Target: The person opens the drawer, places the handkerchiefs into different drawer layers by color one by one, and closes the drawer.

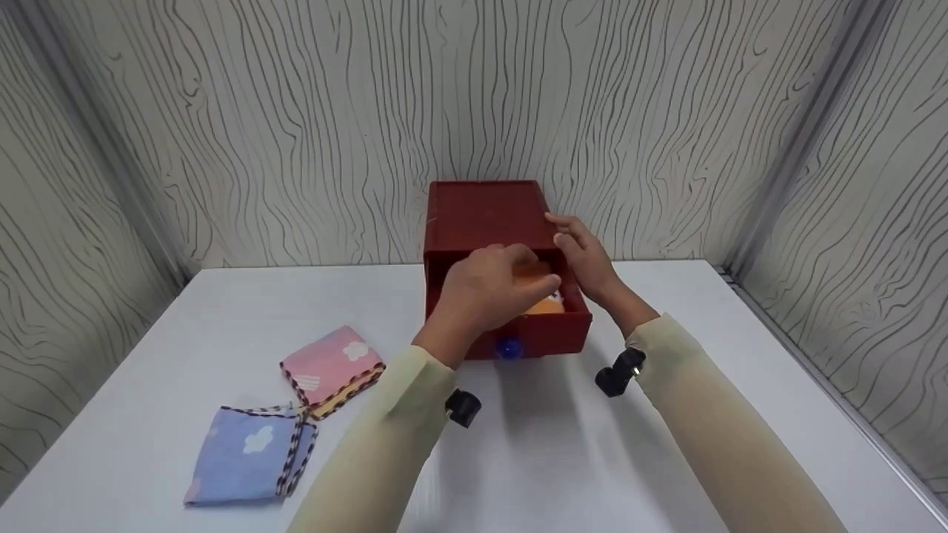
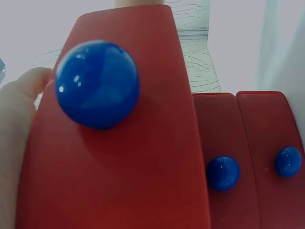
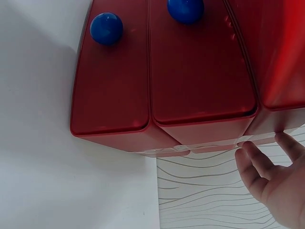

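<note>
A dark red drawer chest stands at the back of the table, its top drawer pulled out, with a round blue knob on the front. My left hand reaches over the drawer's front into it, thumb stretched out to the right and apart from the index finger; the other fingertips are hidden. Under this hand lies an orange, cloth-like thing with a white patch. My right hand rests against the chest's right side, with its fingertips right at the side wall.
Two folded cloths, a pink one and a blue one, lie on the white table to the left, their striped edges meeting. Two lower drawers sit closed. A patterned wall rises right behind the chest.
</note>
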Available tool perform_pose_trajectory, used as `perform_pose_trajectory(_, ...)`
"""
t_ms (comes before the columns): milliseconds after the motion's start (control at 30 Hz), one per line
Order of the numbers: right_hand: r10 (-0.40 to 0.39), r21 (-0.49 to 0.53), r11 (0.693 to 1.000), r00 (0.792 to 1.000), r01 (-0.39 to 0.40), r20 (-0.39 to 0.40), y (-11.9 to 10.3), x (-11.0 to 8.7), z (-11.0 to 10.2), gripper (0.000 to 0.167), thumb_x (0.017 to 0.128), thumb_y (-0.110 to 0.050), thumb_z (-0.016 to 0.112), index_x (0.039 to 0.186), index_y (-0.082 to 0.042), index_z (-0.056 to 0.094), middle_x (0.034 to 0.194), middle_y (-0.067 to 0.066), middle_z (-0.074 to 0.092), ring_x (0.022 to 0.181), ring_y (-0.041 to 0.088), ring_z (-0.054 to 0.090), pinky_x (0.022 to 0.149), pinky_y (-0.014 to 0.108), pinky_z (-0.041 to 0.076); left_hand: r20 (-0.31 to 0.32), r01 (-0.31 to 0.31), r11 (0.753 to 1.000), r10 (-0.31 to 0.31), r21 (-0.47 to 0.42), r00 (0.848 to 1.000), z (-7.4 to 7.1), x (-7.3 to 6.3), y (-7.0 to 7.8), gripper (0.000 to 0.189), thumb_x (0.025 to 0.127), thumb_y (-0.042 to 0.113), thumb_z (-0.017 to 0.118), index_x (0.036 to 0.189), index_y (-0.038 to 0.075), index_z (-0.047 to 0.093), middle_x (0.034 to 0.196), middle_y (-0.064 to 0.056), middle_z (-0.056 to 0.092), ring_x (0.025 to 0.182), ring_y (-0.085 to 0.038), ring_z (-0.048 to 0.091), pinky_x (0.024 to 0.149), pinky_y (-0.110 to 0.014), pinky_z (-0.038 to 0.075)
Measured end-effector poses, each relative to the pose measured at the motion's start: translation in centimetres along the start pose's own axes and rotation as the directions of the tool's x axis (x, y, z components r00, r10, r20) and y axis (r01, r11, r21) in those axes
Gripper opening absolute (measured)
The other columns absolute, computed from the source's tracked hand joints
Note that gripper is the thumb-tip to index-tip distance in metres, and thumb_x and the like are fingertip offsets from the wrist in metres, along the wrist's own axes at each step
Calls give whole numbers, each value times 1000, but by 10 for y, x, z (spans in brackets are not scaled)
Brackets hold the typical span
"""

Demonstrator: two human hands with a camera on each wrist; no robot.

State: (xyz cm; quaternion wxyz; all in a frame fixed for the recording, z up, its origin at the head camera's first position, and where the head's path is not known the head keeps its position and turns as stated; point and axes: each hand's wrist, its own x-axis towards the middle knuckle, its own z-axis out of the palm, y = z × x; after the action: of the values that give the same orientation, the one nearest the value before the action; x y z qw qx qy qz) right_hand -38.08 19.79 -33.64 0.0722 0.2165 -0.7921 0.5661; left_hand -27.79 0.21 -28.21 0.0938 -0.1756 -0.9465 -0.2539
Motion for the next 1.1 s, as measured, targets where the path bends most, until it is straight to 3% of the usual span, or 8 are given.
perform_pose_trajectory(133,2,5,1000,1000,-2,1,1,0,1,45,103,-26,38,146,-14,41,143,16,48,120,28,56,87,21,50,-95,-102,995,103,13,990,-2,-9,1,44,87,54,54,119,25,66,113,4,68,94,-13,57,84,-35,53)
perform_pose_trajectory(267,5,11,1000,1000,-5,-2,1,-1,3,45,103,-25,39,146,-14,41,143,17,47,120,28,56,88,20,50,-176,-218,976,213,-9,961,-4,-23,-2,37,86,48,56,114,26,68,108,5,69,92,-12,58,81,-33,52)
perform_pose_trajectory(433,9,27,1000,1000,-9,0,-1,-1,4,45,103,-26,39,146,-13,41,144,17,46,123,30,54,94,27,49,-287,-320,944,329,81,900,-2,-44,-9,35,83,45,62,109,24,69,106,4,69,92,-14,59,80,-34,51)
perform_pose_trajectory(633,-3,19,1000,1000,4,-14,-1,1,4,45,102,-24,40,146,-12,42,144,17,47,126,31,52,102,39,45,-431,-388,902,432,192,792,-2,-67,-18,32,78,45,72,102,24,69,100,5,68,97,-13,57,78,-32,48)
perform_pose_trajectory(700,-12,22,1000,1000,13,-17,-1,2,3,45,102,-23,40,146,-11,42,144,18,47,127,32,52,104,41,44,-450,-399,892,453,214,770,-2,-74,-19,32,76,45,74,100,24,69,97,5,68,93,-11,58,78,-28,50)
perform_pose_trajectory(767,-17,23,1000,1000,17,-21,-1,2,3,45,102,-22,40,146,-10,42,144,19,47,127,32,51,105,43,42,-447,-398,891,455,219,770,-2,-81,-19,32,76,46,75,99,25,69,93,6,68,88,-10,59,76,-25,52)
perform_pose_trajectory(1000,19,-37,999,1000,-19,-7,-38,-15,6,48,102,-16,36,147,-2,36,148,25,40,134,38,44,111,51,37,-382,-348,907,417,239,824,5,-95,-20,33,76,47,74,101,26,69,86,8,75,72,-7,67,68,-24,57)
perform_pose_trajectory(1100,23,-45,999,1000,-24,-7,-37,-16,6,48,102,-17,36,148,-2,36,148,24,41,133,38,45,110,51,38,-360,-326,913,397,244,844,8,-95,-22,36,77,47,74,105,26,68,83,9,75,67,-7,68,67,-24,57)
